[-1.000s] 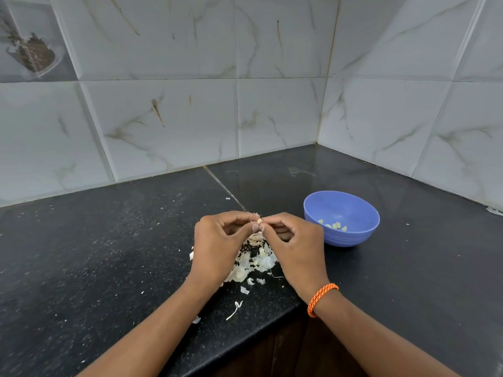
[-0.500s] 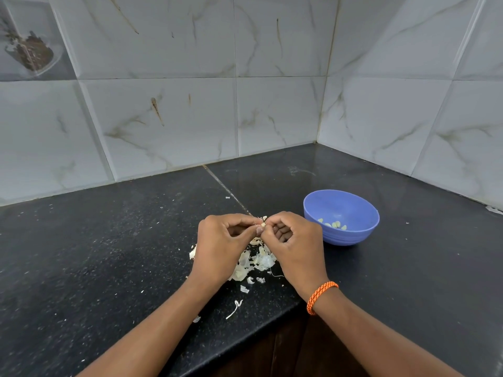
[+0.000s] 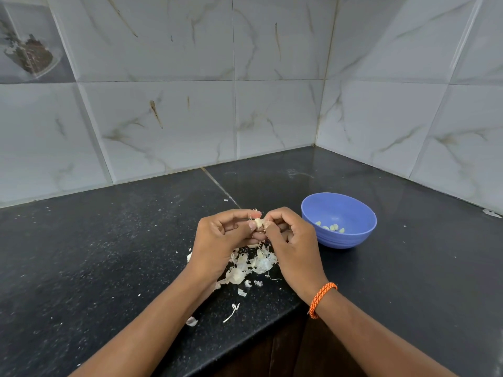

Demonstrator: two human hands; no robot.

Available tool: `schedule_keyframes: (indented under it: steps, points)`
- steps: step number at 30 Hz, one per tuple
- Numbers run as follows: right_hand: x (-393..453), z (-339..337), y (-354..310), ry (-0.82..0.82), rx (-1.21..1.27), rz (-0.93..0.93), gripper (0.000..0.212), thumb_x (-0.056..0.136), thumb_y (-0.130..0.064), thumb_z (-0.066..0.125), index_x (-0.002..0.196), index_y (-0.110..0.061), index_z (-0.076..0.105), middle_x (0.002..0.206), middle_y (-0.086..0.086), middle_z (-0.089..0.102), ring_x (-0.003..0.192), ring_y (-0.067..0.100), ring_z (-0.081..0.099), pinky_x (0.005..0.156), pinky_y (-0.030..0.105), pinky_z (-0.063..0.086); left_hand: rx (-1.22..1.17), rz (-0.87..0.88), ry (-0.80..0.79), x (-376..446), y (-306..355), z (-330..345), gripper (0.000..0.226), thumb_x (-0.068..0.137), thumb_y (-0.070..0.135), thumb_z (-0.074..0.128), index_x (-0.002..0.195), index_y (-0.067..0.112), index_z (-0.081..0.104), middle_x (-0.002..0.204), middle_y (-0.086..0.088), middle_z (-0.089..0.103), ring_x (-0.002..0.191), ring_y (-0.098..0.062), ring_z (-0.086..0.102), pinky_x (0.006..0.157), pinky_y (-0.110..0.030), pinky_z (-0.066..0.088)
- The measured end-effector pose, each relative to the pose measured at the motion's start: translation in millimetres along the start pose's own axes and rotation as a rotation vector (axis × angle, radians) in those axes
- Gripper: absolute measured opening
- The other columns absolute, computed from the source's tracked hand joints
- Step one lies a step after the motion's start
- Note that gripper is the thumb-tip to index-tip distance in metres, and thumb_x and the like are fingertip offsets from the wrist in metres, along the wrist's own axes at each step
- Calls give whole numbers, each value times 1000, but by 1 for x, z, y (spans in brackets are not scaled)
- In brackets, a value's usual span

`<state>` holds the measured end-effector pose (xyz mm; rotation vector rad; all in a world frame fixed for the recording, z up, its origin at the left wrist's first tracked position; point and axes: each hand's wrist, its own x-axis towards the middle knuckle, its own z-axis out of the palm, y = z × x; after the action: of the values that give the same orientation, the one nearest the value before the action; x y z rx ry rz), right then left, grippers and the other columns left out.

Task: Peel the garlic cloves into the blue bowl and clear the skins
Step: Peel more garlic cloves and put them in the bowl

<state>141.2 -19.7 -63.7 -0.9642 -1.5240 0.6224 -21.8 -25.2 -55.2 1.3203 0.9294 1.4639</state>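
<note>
Black granite counter [image 3: 109,254] in a tiled corner. My left hand [image 3: 220,240] and right hand [image 3: 292,240] meet above the skin pile [image 3: 250,265], fingertips of both pinching one garlic clove [image 3: 258,223] between them. Blue bowl [image 3: 339,220] sits just right of my right hand, a few peeled cloves [image 3: 330,228] inside. Orange band [image 3: 322,299] on my right wrist.

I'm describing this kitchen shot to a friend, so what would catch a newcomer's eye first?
Two hands meet at the centre, the left hand and right hand pinching a garlic clove between them. Beneath them a pile of pale skins litters the black counter. To the right stands a blue bowl holding a few peeled cloves.
</note>
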Motion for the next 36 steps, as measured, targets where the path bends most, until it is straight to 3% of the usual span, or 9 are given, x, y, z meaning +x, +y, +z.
schedule_keyframes:
  steps: [6,13,19,23,26,30,32,34,36]
  points:
    - [1,-3,-5,14,-64,4,31,106,-4,54,101,-25,78,105,-2,58,100,12,61,81,15,48,-19,1,30,1,1,-4,17,100,1,72,114,3,80,97,-23,81,93,-34,81,89,-35,67]
    - [2,-1,-1,2,-108,-4,21,105,-37,65,96,-24,79,104,-4,53,90,17,59,73,17,48,43,42,8,2,0,-3,15,100,-1,72,111,3,81,97,-19,82,92,-37,81,86,-38,67]
    - [3,-3,-2,5,-41,-11,4,95,-25,80,91,-24,79,106,-3,57,87,15,62,69,18,51,49,45,17,0,2,-3,16,94,6,80,109,1,81,96,-17,83,90,-35,82,85,-37,67]
    - [5,-5,2,28,-36,-25,8,93,-19,82,88,-23,78,104,-3,58,85,18,62,67,23,53,53,33,23,-1,1,-3,19,91,8,83,108,1,82,94,-17,83,90,-34,82,88,-39,67]
    - [4,-4,6,13,-80,-57,10,101,-24,72,94,-22,78,105,-5,57,93,17,63,71,26,54,44,23,17,0,1,-3,20,89,6,84,108,1,82,95,-18,83,91,-36,82,89,-40,67]
    - [3,-2,4,23,-104,-13,35,111,-37,51,94,-22,78,104,-4,59,99,14,64,81,24,51,42,11,53,2,0,-6,18,90,4,84,107,2,82,95,-18,82,90,-38,82,90,-43,67]
    - [4,-3,4,39,-169,-36,30,109,-36,57,89,-24,77,95,-6,64,91,14,65,76,24,51,43,12,81,3,1,-7,16,90,4,84,106,2,82,93,-18,82,89,-36,82,89,-41,67]
    - [7,-5,8,17,-233,-77,12,102,-22,71,90,-26,73,87,-10,67,84,14,65,71,27,54,42,15,91,3,2,-8,16,91,4,83,106,1,82,93,-18,82,88,-35,82,87,-38,67]
    - [8,-4,10,-16,-283,-106,16,95,-11,79,93,-25,71,88,-12,67,83,13,67,70,29,59,47,16,90,4,2,-8,16,91,4,83,106,1,81,93,-19,82,87,-35,82,87,-38,67]
